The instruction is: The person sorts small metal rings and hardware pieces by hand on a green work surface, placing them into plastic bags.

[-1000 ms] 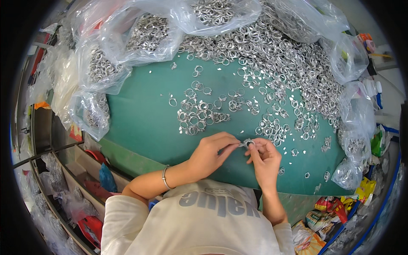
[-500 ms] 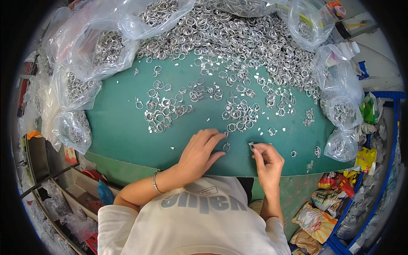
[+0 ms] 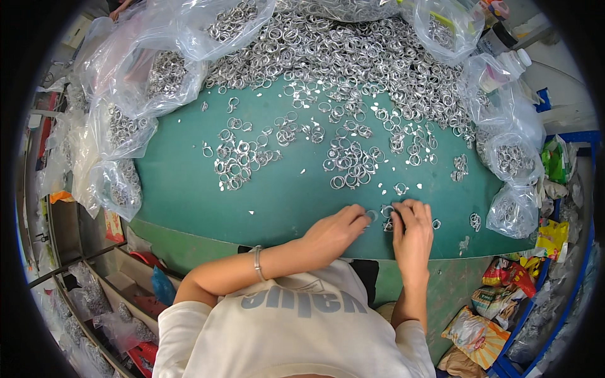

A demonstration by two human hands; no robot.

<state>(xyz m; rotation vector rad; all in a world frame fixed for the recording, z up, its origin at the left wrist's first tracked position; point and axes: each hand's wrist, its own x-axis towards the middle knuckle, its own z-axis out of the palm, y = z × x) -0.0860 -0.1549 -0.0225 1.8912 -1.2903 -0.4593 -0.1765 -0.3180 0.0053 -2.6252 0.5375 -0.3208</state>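
Just left of my right hand, my left hand (image 3: 340, 229) has its fingers closed together, with a blurred silver ring (image 3: 372, 215) at the fingertips. My right hand (image 3: 413, 230) pinches another silver ring (image 3: 387, 211) at the tabletop. Close under those fingers lies a small clump of rings (image 3: 387, 225), partly hidden by the hand. Beyond my hands are a loose group of rings (image 3: 353, 165) and, farther left, a second group (image 3: 239, 165). Small white flakes (image 3: 419, 186) are scattered among them on the green table (image 3: 183, 189).
A large heap of silver rings (image 3: 340, 50) covers the table's far side. Clear plastic bags of rings line the left (image 3: 120, 135) and right (image 3: 513, 157) edges. A white-capped bottle (image 3: 504, 69) stands at the back right. Colourful packets (image 3: 476, 337) fill a blue-framed rack at lower right.
My left hand has moved right and nearer, its fingers drawing together from a spread position. My right hand has shifted slightly right and lowered to the table by the small clump of rings.
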